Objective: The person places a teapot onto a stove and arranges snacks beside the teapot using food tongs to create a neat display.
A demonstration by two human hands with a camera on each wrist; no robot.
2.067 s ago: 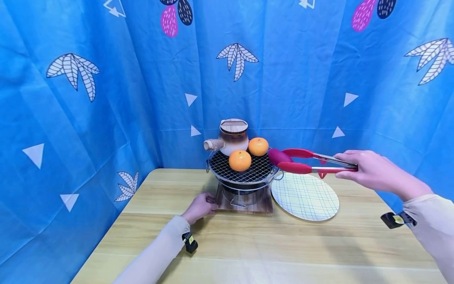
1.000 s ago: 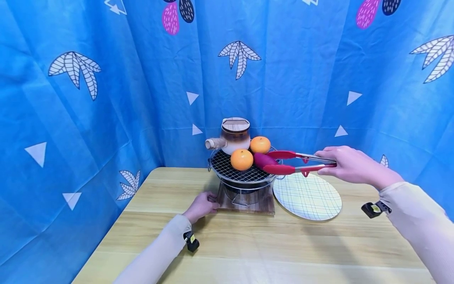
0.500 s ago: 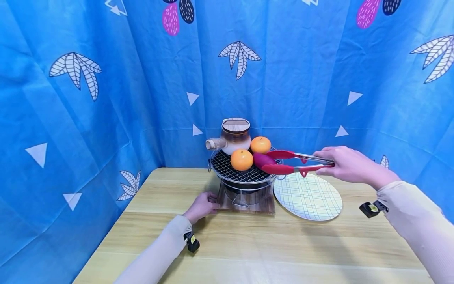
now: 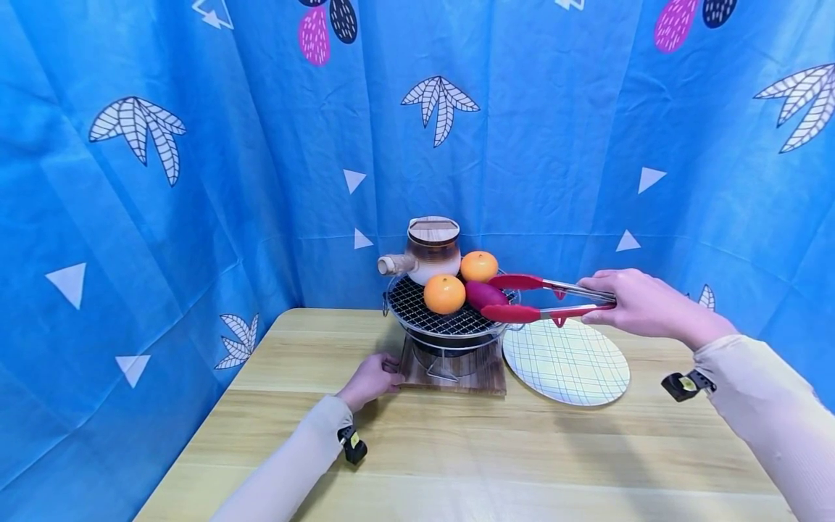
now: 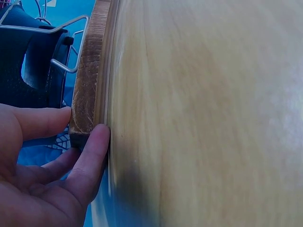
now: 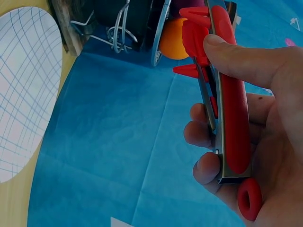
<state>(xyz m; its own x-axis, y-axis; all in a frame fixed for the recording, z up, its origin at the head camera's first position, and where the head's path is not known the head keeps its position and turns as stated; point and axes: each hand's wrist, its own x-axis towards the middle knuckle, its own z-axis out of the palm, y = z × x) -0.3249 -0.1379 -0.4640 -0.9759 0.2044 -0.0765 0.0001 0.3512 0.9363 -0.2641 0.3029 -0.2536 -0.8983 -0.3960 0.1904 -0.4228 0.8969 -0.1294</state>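
My right hand grips red-tipped metal tongs by their handles. The tips of the tongs lie on either side of a dark purple, oval piece of food, over the right part of the round wire grill rack. Two oranges are close by: one orange in front, the other orange behind. My left hand holds the left corner of the grill's wooden base, thumb on one face and fingers at the opposite face and edge. In the right wrist view the purple piece is mostly cut off.
A lidded clay pot with a side handle stands at the back of the rack. Right of the grill, a checked oval plate lies on the wooden table. Blue curtains hang close behind and at both sides.
My right hand has moved left, bringing the tongs and purple piece from the rack's right rim farther inward. Since half a second ago the tongs' tips have spread slightly. My left hand stays put.
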